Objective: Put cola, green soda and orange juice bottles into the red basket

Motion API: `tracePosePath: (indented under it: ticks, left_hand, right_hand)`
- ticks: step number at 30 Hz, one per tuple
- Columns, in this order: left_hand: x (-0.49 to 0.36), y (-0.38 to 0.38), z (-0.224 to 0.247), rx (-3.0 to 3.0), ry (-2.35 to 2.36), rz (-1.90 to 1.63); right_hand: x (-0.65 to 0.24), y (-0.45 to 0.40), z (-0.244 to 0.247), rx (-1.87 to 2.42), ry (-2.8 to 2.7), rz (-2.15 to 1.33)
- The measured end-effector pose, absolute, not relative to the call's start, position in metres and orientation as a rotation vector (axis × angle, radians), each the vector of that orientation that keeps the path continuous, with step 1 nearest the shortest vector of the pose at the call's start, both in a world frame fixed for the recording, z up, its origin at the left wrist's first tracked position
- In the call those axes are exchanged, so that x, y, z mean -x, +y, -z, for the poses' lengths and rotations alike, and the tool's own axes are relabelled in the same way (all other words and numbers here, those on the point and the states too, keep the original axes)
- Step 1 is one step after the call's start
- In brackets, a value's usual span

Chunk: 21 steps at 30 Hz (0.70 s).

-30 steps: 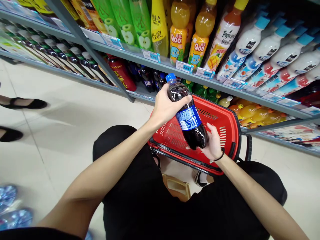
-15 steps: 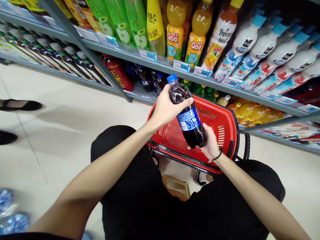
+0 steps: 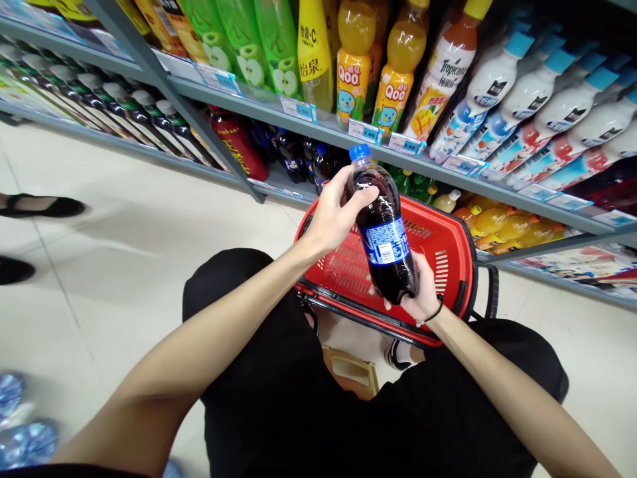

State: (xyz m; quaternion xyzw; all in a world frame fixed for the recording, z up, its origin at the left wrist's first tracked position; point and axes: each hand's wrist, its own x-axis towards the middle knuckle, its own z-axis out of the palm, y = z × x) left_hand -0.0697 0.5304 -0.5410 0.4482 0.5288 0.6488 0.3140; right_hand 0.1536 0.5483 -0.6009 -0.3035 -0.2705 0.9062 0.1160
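A dark cola bottle (image 3: 385, 232) with a blue cap and blue label is held over the red basket (image 3: 455, 249), tilted, its cap toward the shelves. My left hand (image 3: 336, 211) grips its upper part, thumb across the front. Around the bottle's base is my right hand (image 3: 422, 289), with a black band on the wrist; some of its fingers are hidden behind the bottle. White printed text and a barcode patch show on the label. The basket's slotted bottom appears beneath the bottle.
Shelves (image 3: 318, 123) of drink bottles run across the top, with a lower row of dark bottles (image 3: 291, 156). Another person's black shoe (image 3: 54, 206) is on the floor at left. Clear bottles (image 3: 30, 445) stand at bottom left.
The bottle has shifted slightly right and stands more upright in the view, with its label turned so the barcode patch is nearer the middle. My left hand's thumb has moved on it.
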Motion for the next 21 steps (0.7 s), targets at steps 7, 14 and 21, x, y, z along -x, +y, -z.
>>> tracePosePath:
  ticks: [7,14,21]
  left_hand:
    - [0.070,0.532,0.540,-1.240,1.232,-1.757]
    - [0.070,0.534,0.543,-1.202,1.236,-1.737]
    - [0.071,0.536,0.547,-1.175,1.257,-1.726]
  right_hand:
    - [-0.158,0.546,0.611,0.569,-0.846,-2.852]
    - [-0.167,0.541,0.632,0.521,-0.760,-2.915]
    - [-0.159,0.538,0.623,0.531,-0.891,-2.929]
